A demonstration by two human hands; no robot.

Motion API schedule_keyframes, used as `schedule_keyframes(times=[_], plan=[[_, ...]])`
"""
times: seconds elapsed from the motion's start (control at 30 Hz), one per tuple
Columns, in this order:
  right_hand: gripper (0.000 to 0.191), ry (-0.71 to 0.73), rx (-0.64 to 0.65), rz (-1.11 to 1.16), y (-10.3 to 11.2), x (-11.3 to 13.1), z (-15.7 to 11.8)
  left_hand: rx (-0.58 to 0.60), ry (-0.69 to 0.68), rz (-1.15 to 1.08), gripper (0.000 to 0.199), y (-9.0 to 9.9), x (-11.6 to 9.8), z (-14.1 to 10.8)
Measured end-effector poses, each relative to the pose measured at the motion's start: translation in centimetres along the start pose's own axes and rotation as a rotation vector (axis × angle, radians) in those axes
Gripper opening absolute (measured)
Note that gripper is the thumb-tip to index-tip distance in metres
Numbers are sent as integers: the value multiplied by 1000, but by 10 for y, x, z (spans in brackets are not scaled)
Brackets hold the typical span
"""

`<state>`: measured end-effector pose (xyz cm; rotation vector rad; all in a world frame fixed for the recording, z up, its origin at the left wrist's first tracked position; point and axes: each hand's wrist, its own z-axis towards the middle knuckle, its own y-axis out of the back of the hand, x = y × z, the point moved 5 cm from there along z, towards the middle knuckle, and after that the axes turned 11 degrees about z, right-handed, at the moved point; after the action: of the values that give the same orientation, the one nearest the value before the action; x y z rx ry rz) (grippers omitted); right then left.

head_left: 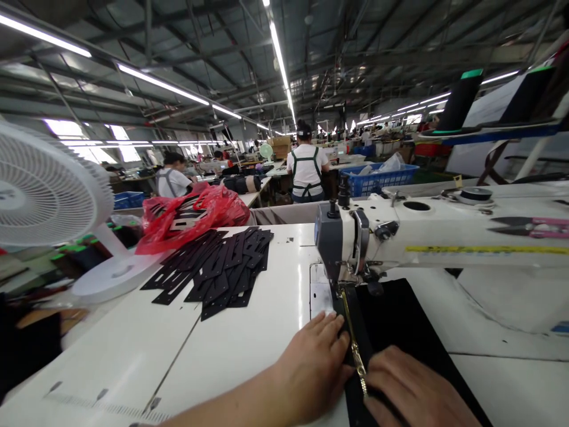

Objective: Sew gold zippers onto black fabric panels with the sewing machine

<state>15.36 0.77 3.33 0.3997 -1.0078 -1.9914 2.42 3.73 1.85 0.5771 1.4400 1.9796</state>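
Note:
A black fabric piece point(400, 314) lies under the needle area of a white sewing machine point(444, 231). A gold zipper point(351, 326) runs along its left part, from the presser foot toward me. My left hand point(315, 362) rests flat on the fabric's left edge, just left of the zipper, its fingers spread a little near the foot. My right hand point(409, 385) is closer to me, right of the zipper's lower end. Its fingers are bent and pressed together at the fabric beside the zipper; what they pinch is hidden and slightly blurred.
Black cut strips point(231, 267) lie piled left of the machine, by a red plastic bag point(195, 213). A white fan point(48, 190) stands at the left. Pink-handled scissors point(533, 226) lie on the machine arm. A person point(306, 166) sits ahead near a blue basket point(377, 179).

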Motion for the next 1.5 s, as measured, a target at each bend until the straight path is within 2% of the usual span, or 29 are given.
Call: schedule_keyframes(times=[0.1,0.2,0.27,0.37,0.47,0.6,0.77,0.93,1.2,1.33,1.5], plan=[[35,65,92,-127,-7,-14,8,-4,0,44,42,-7,-1,1],[39,159,123,-191,-20,-21,4,18,-44,64,46,-11,0,0],[40,143,131,-191,-26,-24,0,31,-79,70,48,-13,1,0],[40,101,136,-138,-29,-26,-2,-23,-87,59,45,-15,6,1],[41,92,142,-98,-29,-29,2,-80,-77,14,39,-15,11,3],[41,100,156,-131,-30,-34,9,-97,-65,-53,33,-12,16,7],[43,24,117,-34,-32,-45,13,-155,-38,-152,28,-5,23,12],[41,-5,88,-28,-38,-55,19,-199,-7,-233,23,-6,30,18],[37,-136,78,135,-42,-70,37,-164,79,-306,14,-16,43,28],[33,-175,89,109,-45,-76,33,-169,95,-302,11,-19,47,31],[31,-153,84,42,-44,-76,31,-153,121,-204,9,-18,47,32]])
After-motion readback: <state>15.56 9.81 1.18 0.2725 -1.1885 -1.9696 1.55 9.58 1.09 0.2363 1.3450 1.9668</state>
